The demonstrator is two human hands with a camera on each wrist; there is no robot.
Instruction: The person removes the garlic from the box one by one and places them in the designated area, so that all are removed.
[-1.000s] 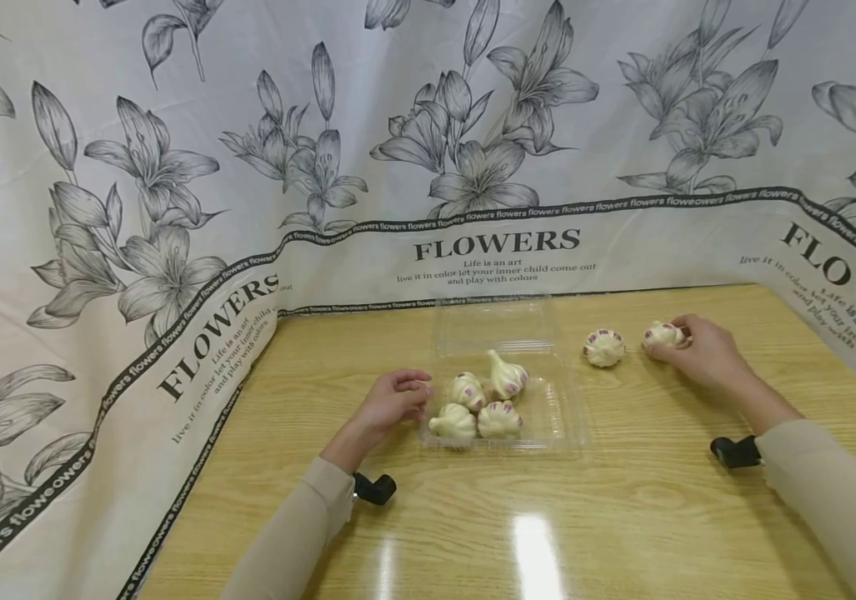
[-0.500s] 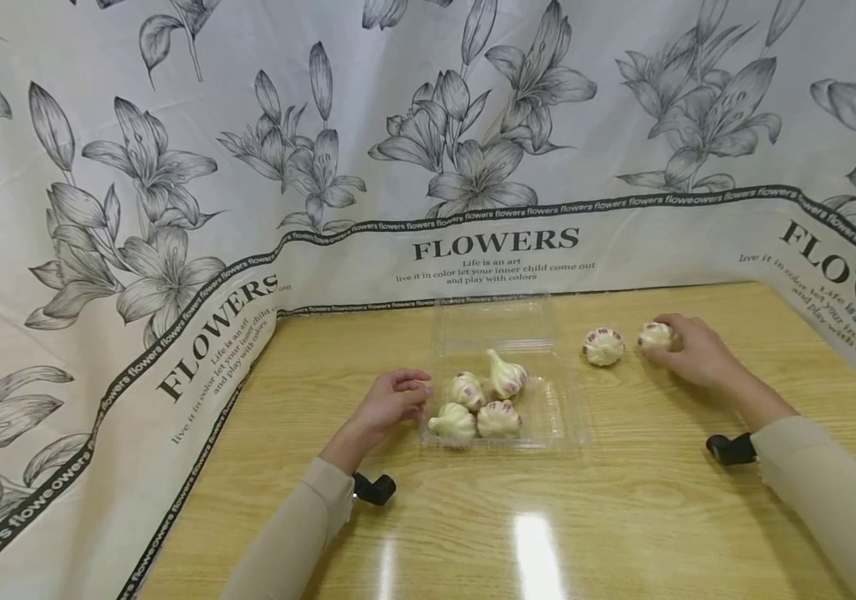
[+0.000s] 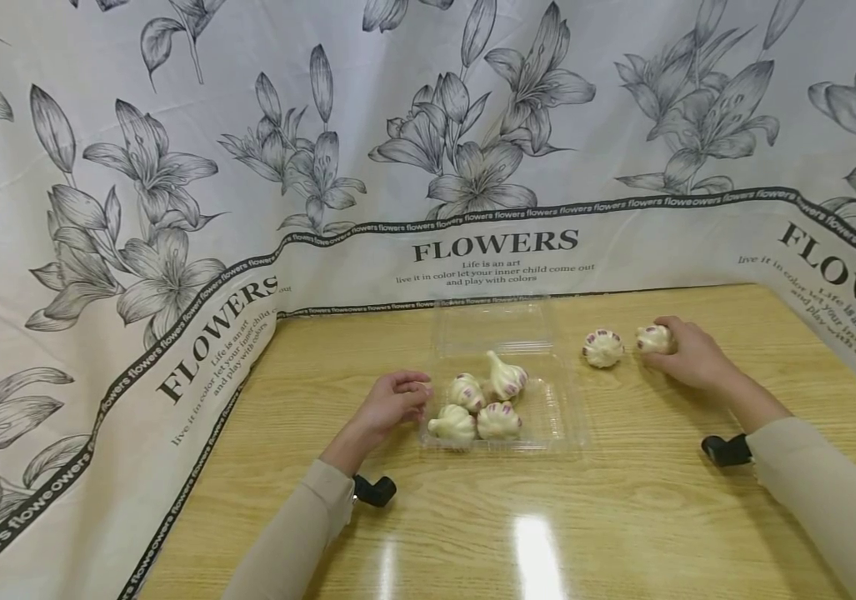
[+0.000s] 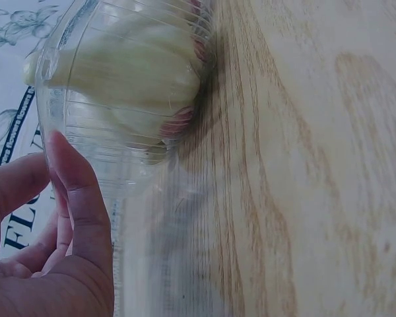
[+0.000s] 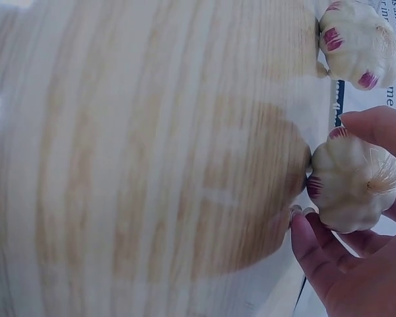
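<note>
In the head view, my right hand holds a white garlic bulb with purple patches at the back right of the table. The right wrist view shows the fingers spread around that bulb, its root tuft facing outward. Just left of it sits another garlic bulb. A clear plastic clamshell box stands in the middle with several bulbs grouped in its left part. My left hand pinches the box's left rim between thumb and finger; a bulb shows through the wall.
The box's clear lid lies folded back toward the far edge of the wooden table. A white curtain printed with flowers and lettering encloses the table at the back and sides.
My right hand has shifted a little to the left with the garlic bulb, bringing it closer to the other loose bulb. My left hand and the box have stayed put.
</note>
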